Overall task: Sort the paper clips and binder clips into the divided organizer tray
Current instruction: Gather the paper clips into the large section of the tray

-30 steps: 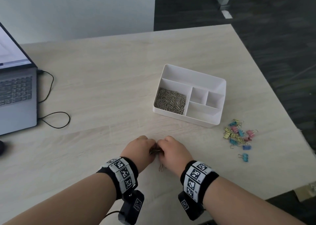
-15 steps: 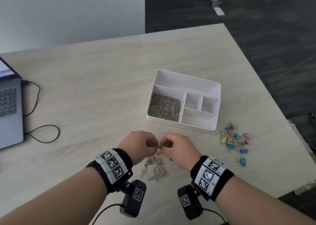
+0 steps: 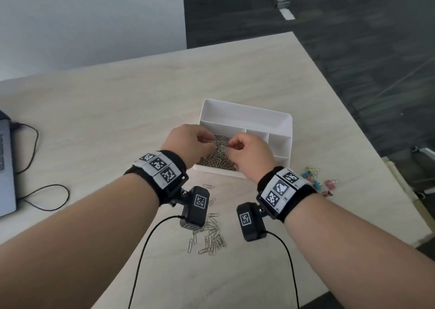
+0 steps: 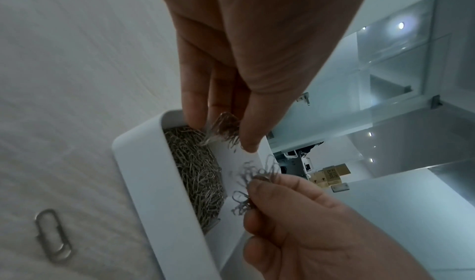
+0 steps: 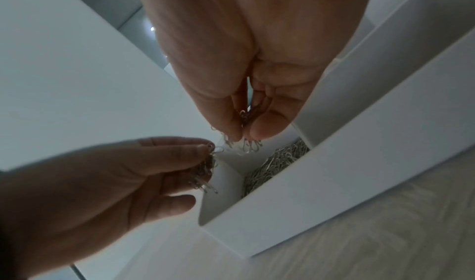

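since the earlier frames we see both hands gone from the table in front of the tray to above it, each carrying paper clips, and a scatter of clips left where they had been gathering.

the left hand (image 3: 186, 141) hangs over the tray's (image 3: 244, 107) near-left compartment, thumb and fingers pinched on a small bunch of clips (image 4: 223, 130) that dangle downward. the right hand (image 3: 249, 153) is just beside it, over the same compartment, fingers curled round its own bunch (image 5: 244, 140), loops pointing down toward the heap (image 3: 216, 159) already in that compartment. the two hands are near each other but we cannot tell whether they touch.

the tray is white, its long axis running left to right across the table (image 3: 117, 111), a little skewed, with one long compartment along the far side and smaller ones to the right of the heap. the heaped clips lie in all directions.

on the table nearer us, the loose clips (image 3: 211, 235) lie between the wrists, most with their long axes running roughly away from us; one lone clip (image 3: 208, 186) lies crosswise close to the tray's near wall. the binder clips (image 3: 317, 181), coloured, sit on the table right of the tray, partly hidden by the right wrist.

a laptop (image 3: 6, 167) and a black cable (image 3: 47, 195) are at the left edge.
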`<control>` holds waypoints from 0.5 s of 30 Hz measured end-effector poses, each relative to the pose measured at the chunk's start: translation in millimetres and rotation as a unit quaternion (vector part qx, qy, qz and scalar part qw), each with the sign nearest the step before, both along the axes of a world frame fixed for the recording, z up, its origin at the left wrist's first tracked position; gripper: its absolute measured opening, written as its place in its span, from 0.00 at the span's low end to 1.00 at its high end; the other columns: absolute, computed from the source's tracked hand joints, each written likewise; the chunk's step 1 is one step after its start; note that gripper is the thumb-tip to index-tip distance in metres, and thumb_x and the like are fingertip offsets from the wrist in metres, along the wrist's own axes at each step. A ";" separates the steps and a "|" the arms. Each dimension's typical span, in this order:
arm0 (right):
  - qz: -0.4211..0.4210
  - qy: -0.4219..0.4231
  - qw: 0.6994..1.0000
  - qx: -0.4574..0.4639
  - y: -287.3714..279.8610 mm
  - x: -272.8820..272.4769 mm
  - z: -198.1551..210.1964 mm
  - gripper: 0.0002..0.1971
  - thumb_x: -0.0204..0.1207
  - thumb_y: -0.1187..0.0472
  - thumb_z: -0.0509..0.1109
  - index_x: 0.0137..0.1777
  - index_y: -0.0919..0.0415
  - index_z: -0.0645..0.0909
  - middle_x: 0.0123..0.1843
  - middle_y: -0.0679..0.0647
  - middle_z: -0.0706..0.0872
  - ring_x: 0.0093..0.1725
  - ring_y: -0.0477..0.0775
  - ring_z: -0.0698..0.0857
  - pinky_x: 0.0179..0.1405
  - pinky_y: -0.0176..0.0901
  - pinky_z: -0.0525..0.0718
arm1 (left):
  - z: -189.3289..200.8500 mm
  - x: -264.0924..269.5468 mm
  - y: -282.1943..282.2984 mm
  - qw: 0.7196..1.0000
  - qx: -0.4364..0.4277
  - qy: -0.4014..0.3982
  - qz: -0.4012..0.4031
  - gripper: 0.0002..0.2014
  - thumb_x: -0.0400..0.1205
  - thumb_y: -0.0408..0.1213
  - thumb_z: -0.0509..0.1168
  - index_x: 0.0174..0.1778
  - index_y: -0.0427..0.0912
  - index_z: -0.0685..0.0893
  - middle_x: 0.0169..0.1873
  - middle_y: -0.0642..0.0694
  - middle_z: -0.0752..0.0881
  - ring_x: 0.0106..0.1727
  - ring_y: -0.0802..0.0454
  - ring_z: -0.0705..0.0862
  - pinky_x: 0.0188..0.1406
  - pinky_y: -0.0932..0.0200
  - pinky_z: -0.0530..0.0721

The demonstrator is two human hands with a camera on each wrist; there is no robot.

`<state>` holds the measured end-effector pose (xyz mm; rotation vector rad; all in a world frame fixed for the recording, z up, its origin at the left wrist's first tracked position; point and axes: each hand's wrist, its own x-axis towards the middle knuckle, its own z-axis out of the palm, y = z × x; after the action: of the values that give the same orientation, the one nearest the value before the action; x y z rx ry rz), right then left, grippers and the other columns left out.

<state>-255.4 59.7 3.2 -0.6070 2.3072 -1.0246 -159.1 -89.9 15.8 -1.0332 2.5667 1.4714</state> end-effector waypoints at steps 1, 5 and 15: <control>0.006 0.007 1.000 0.011 -0.8 -1.0 -2.0 0.04 0.77 0.59 0.75 0.51 0.52 0.86 0.43 0.49 0.89 0.32 0.45 0.86 0.29 0.37 0.83 | -1.6 -1.4 -0.1 1.000 -0.008 0.001 -0.006 0.08 0.74 0.42 0.77 0.48 0.50 0.91 0.40 0.54 0.91 0.29 0.57 0.86 0.41 0.56 0.90; 0.021 0.025 0.999 0.006 10.9 3.5 -7.3 0.14 0.79 0.59 0.73 0.64 0.52 0.86 0.56 0.44 0.89 0.50 0.40 0.85 0.49 0.28 0.83 | -8.2 9.0 0.4 1.000 -0.010 0.006 -0.014 0.09 0.77 0.40 0.75 0.53 0.51 0.90 0.43 0.57 0.91 0.36 0.67 0.85 0.52 0.60 0.86; 0.127 0.093 0.987 -0.042 56.5 63.1 -19.8 0.13 0.80 0.68 0.68 0.59 0.54 0.88 0.55 0.46 0.88 0.53 0.40 0.85 0.57 0.37 0.84 | -33.3 91.2 22.7 0.996 -0.016 -0.065 -0.052 0.04 0.80 0.42 0.71 0.43 0.59 0.87 0.35 0.64 0.85 0.38 0.69 0.82 0.41 0.67 0.76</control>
<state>-192.4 116.2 -16.6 -1.0424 2.2761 -0.9811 -67.9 -67.2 -17.5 -0.9482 2.5193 1.2971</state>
